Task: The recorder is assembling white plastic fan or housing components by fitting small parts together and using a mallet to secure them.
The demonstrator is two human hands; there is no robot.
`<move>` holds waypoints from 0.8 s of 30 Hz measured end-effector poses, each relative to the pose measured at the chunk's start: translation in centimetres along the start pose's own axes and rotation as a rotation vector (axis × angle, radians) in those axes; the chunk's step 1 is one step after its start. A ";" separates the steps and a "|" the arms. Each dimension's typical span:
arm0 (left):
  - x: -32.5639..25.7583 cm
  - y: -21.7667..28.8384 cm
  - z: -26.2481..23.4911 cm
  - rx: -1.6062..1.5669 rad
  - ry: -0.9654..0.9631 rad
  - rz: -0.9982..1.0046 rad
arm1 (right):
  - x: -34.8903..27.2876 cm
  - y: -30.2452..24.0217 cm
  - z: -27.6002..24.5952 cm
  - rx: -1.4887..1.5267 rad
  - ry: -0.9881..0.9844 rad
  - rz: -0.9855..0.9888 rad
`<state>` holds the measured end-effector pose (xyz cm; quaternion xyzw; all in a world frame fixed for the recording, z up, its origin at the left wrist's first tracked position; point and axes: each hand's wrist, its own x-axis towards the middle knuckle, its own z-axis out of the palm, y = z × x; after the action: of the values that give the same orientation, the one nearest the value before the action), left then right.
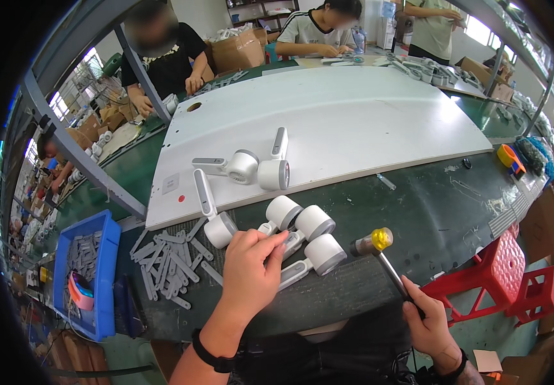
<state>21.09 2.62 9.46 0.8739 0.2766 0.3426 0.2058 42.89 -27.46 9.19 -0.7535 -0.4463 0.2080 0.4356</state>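
My right hand (pixel 427 317) is wrapped round the dark grip of a mallet (pixel 390 273). The mallet's head, yellow at one end, is raised beside a group of white handheld fans (pixel 325 253) at the table's near side. My left hand (pixel 251 269) reaches over these fans with its fingers pinched together; whatever is between the fingertips is hidden. Left of that hand, another white fan (pixel 219 230) lies with its grey-faced handle pointing away. Loose grey handle strips (pixel 171 263) are heaped at the left.
Two more fans (pixel 243 167) lie on a large white board (pixel 328 115). A blue bin (pixel 107 282) of grey strips stands at left, a metal post (pixel 84 141) behind it. Orange tape (pixel 508 157) is at right, beyond red stools (pixel 504 263). Other people work across the table.
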 end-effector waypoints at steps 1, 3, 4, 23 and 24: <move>-0.1 0.0 0.0 -0.001 0.001 0.001 | 0.1 -0.1 0.1 0.021 0.002 0.006; 0.0 -0.2 0.0 -0.032 0.022 -0.024 | 0.5 -0.3 0.2 0.025 0.001 0.004; 0.0 -0.2 -0.1 -0.035 0.025 -0.022 | 0.6 -0.4 0.3 0.031 -0.001 0.001; -0.1 -0.5 -2.0 0.046 -0.066 0.063 | 5.7 -5.5 0.7 -0.051 -0.031 -0.152; -0.2 -0.8 -2.2 0.048 -0.066 0.088 | 6.3 -6.4 0.8 -0.080 -0.033 -0.205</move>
<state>19.08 3.51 10.42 0.9008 0.2390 0.3157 0.1783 42.44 -20.29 14.68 -0.7172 -0.5361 0.1567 0.4168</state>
